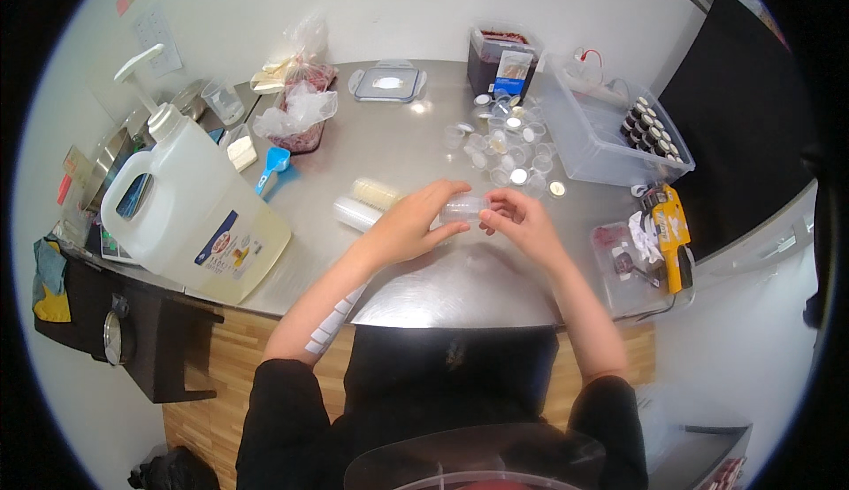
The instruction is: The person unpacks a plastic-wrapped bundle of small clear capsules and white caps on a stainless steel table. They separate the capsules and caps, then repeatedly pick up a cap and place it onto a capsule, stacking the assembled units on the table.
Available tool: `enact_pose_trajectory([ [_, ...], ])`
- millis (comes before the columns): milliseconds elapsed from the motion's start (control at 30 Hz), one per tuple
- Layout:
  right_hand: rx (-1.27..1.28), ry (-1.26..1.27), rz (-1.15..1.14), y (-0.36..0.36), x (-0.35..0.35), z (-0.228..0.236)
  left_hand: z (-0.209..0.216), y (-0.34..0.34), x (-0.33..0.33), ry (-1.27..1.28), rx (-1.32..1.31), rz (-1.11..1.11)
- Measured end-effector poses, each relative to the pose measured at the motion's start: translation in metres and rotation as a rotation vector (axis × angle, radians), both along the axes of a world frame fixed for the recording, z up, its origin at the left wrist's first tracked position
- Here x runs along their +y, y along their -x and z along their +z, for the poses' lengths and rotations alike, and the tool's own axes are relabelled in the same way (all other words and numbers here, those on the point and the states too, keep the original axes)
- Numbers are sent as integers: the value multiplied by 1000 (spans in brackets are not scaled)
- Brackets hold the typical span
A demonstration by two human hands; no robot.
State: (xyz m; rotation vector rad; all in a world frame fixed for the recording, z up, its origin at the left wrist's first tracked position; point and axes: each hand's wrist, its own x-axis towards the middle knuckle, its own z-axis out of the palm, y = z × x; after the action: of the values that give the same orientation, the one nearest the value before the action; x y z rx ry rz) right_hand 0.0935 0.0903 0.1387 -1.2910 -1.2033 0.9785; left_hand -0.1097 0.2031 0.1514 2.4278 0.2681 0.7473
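Note:
Between my hands, above the near middle of the steel table, is a clear plastic cup or short nested stack of cups, lying sideways. My left hand curls round its left part, thumb below and fingers above. My right hand pinches its right end with thumb and fingertips. Left of my left hand lie a sleeve of clear cups and a yellowish sleeve, partly hidden by that hand. Beyond my hands, loose clear cups and round lids are scattered. White stickers line my left forearm.
A large jug with a pump stands left, near a blue scoop and bagged dark red food. At the back are a lidded container and a dark-filled tub. Right: a clear bin with small dark jars, and a yellow tool.

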Motion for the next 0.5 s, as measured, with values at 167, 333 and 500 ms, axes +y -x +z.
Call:
enact_pose_trajectory([
  [167, -69, -80, -42, -11, 6, 4, -2, 8, 2, 83, -7, 120],
  [333, -792, 69, -121, -26, 13, 16, -3, 16, 15, -15, -136, 163],
  [500, -1191, -223, -244, -15, 19, 18, -4, 14, 13, 26, -187, 169],
])
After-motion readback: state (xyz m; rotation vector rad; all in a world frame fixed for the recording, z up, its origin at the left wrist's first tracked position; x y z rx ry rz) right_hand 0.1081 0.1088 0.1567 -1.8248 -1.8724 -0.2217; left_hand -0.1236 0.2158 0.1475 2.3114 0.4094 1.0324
